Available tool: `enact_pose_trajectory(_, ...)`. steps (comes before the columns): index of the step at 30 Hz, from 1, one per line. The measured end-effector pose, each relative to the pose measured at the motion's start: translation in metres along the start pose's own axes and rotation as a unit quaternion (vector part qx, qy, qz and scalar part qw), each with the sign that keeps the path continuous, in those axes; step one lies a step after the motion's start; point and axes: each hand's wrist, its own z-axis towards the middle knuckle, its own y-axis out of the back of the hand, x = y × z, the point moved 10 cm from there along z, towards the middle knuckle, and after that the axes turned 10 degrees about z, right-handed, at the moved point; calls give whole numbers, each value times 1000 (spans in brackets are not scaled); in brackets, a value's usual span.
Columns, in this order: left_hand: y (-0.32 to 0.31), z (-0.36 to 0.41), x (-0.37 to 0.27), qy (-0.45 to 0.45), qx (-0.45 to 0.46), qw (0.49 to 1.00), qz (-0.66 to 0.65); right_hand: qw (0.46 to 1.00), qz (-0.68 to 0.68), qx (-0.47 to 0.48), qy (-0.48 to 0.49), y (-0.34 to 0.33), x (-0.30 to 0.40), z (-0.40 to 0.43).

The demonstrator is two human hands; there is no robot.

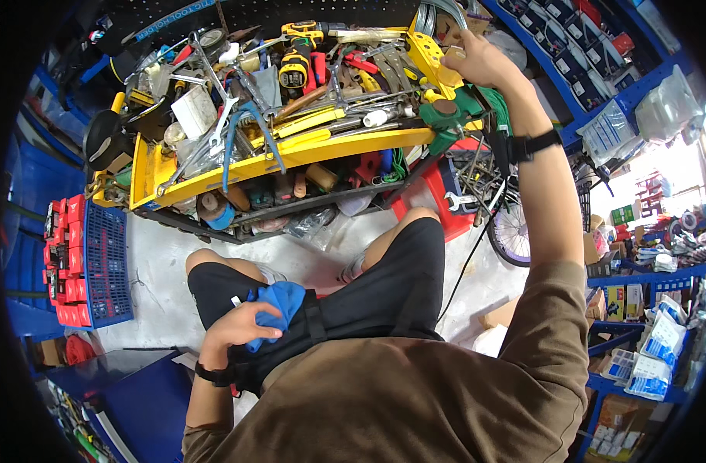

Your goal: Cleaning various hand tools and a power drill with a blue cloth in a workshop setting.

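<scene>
My left hand (245,327) rests over my lap with a blue cloth (283,307) held between thumb and fingers. My right hand (483,61) reaches to the right end of the yellow tool tray (283,165), its fingers around a small yellowish translucent object (452,65) that I cannot name. The tray is heaped with tools: a yellow and black cordless drill (298,55), combination wrenches (219,130) and blue-handled pliers (234,136). A green bench vise (451,118) stands at the tray's right corner, just below my right hand.
Below the tray a dark shelf (318,202) holds rolls and handles. A red bin (428,199) with metal parts and a bicycle wheel (512,231) are at the right. A blue basket (107,266) of red boxes stands left. Blue shelving (648,272) lines the right side.
</scene>
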Motion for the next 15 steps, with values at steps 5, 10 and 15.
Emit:
enact_pose_trajectory(5, 118, -53, 94, 265, -460, 763, 370, 991, -22, 124, -36, -58, -46, 31)
enact_pose_trajectory(10, 199, -164, 75, 218, -674, 667, 231, 988, -32, 147, 19, -60, -35, 36)
enact_pose_trajectory(15, 162, -100, 44, 15, -570, 782, -251, 994, -18, -3, 105, -36, -45, 36)
